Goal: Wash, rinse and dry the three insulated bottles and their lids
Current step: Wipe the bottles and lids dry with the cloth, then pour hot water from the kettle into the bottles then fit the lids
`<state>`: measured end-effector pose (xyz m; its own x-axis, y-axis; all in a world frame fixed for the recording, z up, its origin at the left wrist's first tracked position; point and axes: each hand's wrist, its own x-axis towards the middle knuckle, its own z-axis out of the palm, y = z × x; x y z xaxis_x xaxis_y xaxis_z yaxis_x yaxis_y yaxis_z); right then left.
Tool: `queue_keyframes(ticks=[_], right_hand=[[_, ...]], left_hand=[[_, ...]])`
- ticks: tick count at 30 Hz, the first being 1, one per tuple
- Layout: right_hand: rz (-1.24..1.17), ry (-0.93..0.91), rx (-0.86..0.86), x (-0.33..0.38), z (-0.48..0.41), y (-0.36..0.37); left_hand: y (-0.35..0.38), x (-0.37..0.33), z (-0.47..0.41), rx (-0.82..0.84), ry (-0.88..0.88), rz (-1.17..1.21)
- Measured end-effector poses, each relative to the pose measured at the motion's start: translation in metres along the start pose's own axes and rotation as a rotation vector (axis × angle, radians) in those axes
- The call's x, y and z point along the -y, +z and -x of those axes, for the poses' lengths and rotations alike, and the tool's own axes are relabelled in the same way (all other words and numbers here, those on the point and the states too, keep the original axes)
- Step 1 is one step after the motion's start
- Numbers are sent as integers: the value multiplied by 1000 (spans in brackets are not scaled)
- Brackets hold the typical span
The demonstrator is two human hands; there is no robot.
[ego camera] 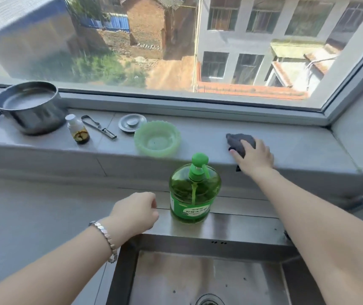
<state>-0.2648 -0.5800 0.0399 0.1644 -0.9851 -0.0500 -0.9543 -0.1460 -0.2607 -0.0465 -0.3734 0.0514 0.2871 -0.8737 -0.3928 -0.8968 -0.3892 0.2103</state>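
Nearest the camera, two bare forearms reach out over a steel sink (231, 227) with its drain (209, 301) at the bottom edge. Behind everything a wide window (132, 40) looks onto buildings and bare ground, and below it a grey tiled sill (198, 130) runs the width of the view. At the sill's left end stands a steel pot (30, 106). A green pump bottle of soap (194, 194) stands upright on the sink's back rim. The left hand (135, 213), with a metal bracelet (106, 237) on its wrist, hangs just left of the soap bottle, apart from it, fingers loosely curled and holding nothing. The right hand (253, 157) lies on a dark cloth (238, 143) near the sill's front edge, fingers bent over it; whether it grips or only presses cannot be told. A pale green scalloped bowl (157, 138) sits mid-sill, with a round metal plug (132, 122) just behind it. Left of those lie a metal peeler (98, 127) and a small white-capped bottle (78, 132). Where the insulated bottles and their lids are cannot be told from this view.
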Motion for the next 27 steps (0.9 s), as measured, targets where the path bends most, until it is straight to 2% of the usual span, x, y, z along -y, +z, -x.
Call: queue_keyframes(ticks=[4, 9, 11, 15, 18, 23, 27], right_hand=[[140, -13, 107, -6, 8, 7], [84, 80, 12, 8, 55, -29], [106, 74, 72, 17, 90, -49], [177, -107, 301, 42, 170, -79], [235, -294, 381, 77, 227, -88], [198, -518, 422, 171, 300, -76], [122, -626, 413, 261, 342, -46]], left_hand=[[7, 7, 5, 9, 1, 8], [10, 18, 45, 33, 30, 1], [8, 25, 67, 49, 46, -1], [3, 44, 112, 58, 75, 26], [-5, 67, 145, 26, 103, 65], [-21, 141, 202, -63, 115, 105], [-36, 244, 248, -243, 93, 48]])
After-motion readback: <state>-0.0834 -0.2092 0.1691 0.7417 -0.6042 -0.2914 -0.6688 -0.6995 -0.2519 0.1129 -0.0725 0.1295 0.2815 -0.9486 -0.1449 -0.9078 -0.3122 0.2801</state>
